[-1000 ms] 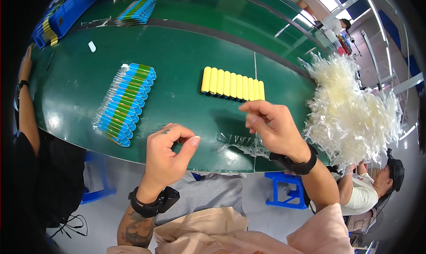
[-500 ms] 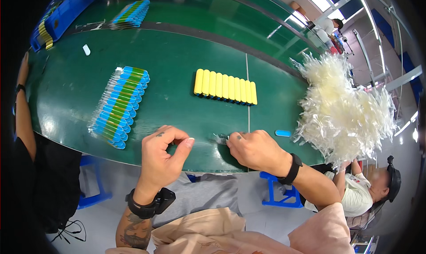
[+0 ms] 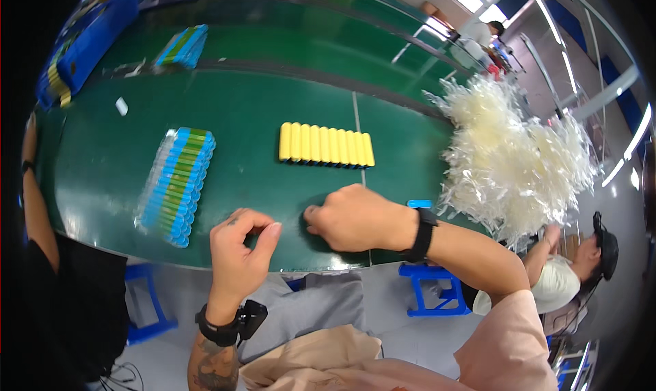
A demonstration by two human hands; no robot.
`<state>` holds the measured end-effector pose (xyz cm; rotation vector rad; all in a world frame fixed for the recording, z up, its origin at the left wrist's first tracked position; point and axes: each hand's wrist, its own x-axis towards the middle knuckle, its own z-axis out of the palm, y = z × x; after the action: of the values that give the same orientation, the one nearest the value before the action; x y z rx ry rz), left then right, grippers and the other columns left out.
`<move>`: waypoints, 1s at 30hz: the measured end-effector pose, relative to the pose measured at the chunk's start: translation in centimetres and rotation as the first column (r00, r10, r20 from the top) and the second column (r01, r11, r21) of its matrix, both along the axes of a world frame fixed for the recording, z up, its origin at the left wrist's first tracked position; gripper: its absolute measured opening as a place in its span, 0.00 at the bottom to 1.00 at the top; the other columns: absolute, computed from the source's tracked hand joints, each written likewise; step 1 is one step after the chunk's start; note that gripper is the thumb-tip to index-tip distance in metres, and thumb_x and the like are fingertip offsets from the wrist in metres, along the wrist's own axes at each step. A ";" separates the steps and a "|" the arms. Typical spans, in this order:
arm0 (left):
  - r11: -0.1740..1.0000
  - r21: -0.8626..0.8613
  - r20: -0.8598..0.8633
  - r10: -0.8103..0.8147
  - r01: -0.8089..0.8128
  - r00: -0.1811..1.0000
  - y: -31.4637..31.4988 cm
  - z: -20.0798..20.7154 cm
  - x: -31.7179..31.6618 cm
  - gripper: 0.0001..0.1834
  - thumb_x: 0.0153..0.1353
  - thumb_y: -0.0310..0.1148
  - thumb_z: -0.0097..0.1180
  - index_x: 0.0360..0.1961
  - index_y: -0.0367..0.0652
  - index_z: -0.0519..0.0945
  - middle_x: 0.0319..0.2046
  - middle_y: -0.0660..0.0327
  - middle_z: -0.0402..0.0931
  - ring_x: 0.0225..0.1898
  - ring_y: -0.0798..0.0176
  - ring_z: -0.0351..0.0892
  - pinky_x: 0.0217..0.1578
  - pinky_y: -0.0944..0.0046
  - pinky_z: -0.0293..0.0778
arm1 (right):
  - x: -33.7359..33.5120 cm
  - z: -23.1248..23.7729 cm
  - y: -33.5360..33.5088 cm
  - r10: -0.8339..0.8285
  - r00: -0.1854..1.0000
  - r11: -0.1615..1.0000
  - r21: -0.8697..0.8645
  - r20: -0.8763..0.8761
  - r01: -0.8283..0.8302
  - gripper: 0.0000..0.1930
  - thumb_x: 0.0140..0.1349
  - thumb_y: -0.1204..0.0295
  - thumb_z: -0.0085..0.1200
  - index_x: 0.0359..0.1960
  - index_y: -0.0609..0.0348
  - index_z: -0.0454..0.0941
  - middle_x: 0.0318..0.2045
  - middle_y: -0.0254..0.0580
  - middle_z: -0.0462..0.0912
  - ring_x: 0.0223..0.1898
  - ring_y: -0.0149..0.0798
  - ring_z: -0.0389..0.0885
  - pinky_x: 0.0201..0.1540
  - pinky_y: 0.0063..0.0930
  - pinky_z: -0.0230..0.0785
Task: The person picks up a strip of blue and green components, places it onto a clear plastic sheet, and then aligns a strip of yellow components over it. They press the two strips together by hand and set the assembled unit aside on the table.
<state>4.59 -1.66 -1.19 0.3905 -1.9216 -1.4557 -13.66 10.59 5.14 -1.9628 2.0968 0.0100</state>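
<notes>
My left hand point(image 3: 240, 251) hovers over the front edge of the green table, fingers curled and thumb tip against the bent index finger; whatever it may hold is hidden. To its right, my right hand point(image 3: 362, 220) is low over the tabletop, palm down and fingers bent together. Its fingertips are partly hidden, so I cannot make out anything in them. Beyond it lies a row of yellow-topped flat sticks with rounded ends point(image 3: 326, 145), side by side. Left of my left hand is a stack of blue-and-green sticks in clear wrappers point(image 3: 181, 182).
A large heap of clear film sleeves point(image 3: 512, 165) covers the table's right end, with one blue piece point(image 3: 419, 204) beside it. At the back left are another blue-green stack point(image 3: 183, 47), a white piece point(image 3: 121, 106) and a blue bin point(image 3: 102, 42). People sit on both sides.
My right hand has moved left and slightly away from me. The bit of clear film seen at its fingertips earlier no longer shows. My left hand keeps its curled shape; the whole view has shifted.
</notes>
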 end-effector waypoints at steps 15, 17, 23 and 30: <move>0.996 -0.072 0.050 0.056 -0.052 0.997 -0.3 -1.0 1.1 0.04 0.55 0.24 0.60 0.26 0.35 0.78 0.24 0.54 0.77 0.27 0.56 0.77 0.31 0.62 0.71 | -16.8 28.8 22.7 -0.378 0.763 -0.097 -0.842 0.525 0.531 0.14 0.74 0.64 0.52 0.29 0.55 0.75 0.18 0.30 0.72 0.17 0.26 0.71 0.20 0.22 0.63; 0.996 -0.081 0.061 0.032 -0.027 0.998 0.0 -0.6 0.8 0.06 0.57 0.25 0.58 0.26 0.35 0.76 0.24 0.56 0.76 0.28 0.60 0.74 0.32 0.63 0.69 | -17.5 32.9 26.8 -0.669 0.698 -0.095 -0.960 0.256 0.262 0.16 0.73 0.63 0.54 0.26 0.55 0.75 0.19 0.30 0.74 0.18 0.23 0.72 0.20 0.19 0.60; 0.996 -0.091 0.074 0.006 0.000 0.997 0.2 -1.1 0.1 0.07 0.60 0.25 0.55 0.26 0.35 0.74 0.26 0.58 0.75 0.28 0.64 0.71 0.33 0.65 0.66 | -21.7 30.2 33.1 -0.759 0.398 0.504 -0.852 -0.516 -0.145 0.04 0.66 0.71 0.57 0.37 0.55 0.83 0.26 0.44 0.85 0.26 0.42 0.83 0.28 0.34 0.71; 0.995 -0.100 0.071 0.009 -0.002 0.997 0.5 0.1 0.0 0.05 0.59 0.24 0.56 0.27 0.35 0.74 0.25 0.57 0.76 0.29 0.63 0.73 0.34 0.65 0.68 | -16.6 16.4 24.8 -0.753 0.476 0.632 -0.700 -0.453 0.333 0.09 0.64 0.65 0.57 0.33 0.56 0.77 0.30 0.47 0.79 0.41 0.51 0.79 0.46 0.46 0.68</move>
<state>4.54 -1.16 -1.12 0.4060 -2.0395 -1.3527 -30.23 35.42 21.51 -1.4305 3.5882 0.1052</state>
